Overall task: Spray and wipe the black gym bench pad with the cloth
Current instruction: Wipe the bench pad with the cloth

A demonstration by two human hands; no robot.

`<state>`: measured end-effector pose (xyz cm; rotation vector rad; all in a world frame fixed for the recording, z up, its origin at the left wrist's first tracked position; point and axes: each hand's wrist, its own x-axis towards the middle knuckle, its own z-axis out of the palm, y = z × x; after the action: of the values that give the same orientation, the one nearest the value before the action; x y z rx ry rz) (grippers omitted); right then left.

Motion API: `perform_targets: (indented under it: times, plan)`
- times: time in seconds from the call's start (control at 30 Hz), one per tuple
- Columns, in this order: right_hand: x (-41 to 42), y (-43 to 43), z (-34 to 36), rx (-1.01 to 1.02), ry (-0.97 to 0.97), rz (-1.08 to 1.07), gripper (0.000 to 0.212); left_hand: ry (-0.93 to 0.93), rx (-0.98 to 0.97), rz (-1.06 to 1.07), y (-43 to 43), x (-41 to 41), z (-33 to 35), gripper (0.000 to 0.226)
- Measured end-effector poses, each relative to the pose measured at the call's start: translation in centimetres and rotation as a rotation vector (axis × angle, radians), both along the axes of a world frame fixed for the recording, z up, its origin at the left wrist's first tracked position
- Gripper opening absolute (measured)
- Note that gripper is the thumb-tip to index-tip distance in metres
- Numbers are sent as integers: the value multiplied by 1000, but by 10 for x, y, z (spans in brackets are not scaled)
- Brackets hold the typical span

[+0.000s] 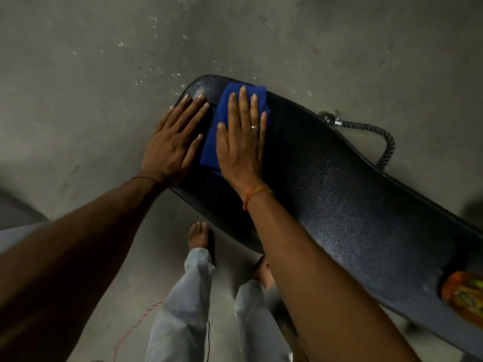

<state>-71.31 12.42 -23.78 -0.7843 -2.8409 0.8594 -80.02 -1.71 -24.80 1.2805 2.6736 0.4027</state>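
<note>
The black gym bench pad (339,194) runs diagonally from the upper middle to the lower right, its textured surface shiny in places. A folded blue cloth (224,108) lies on the pad near its far end. My right hand (240,142) presses flat on the cloth with straight, spread fingers. My left hand (175,142) rests flat on the bare pad just left of the cloth, fingers straight. An orange and green object, maybe the spray bottle (465,296), lies on the pad at the lower right edge, blurred and partly cut off.
The bench stands on a grey concrete floor (91,100) speckled with white spots. A black braided rope with a metal clip (376,131) hangs beside the pad's far edge. My bare feet (198,236) and grey trousers are below, with a thin red cord (136,327) on the floor.
</note>
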Motion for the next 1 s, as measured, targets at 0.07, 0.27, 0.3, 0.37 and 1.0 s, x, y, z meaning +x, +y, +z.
perform_targets:
  times: [0.07, 0.27, 0.3, 0.37, 1.0]
  plan:
    - [19, 1, 4, -209, 160, 43, 55, -6, 11, 1, 0, -1, 2, 60]
    - [51, 29, -7, 135, 24, -234, 54, -74, 4, 21, 0, 0, 3, 58]
    - [52, 27, -8, 184, -40, -217, 57, -83, 4, 20, 0, 0, 4, 58]
    - [53, 25, -6, 222, -83, -206, 59, -112, 28, 33, -1, -1, 6, 58]
    - [57, 29, -8, 219, -84, -225, 53, 76, -103, 95, 57, 23, 13, 60]
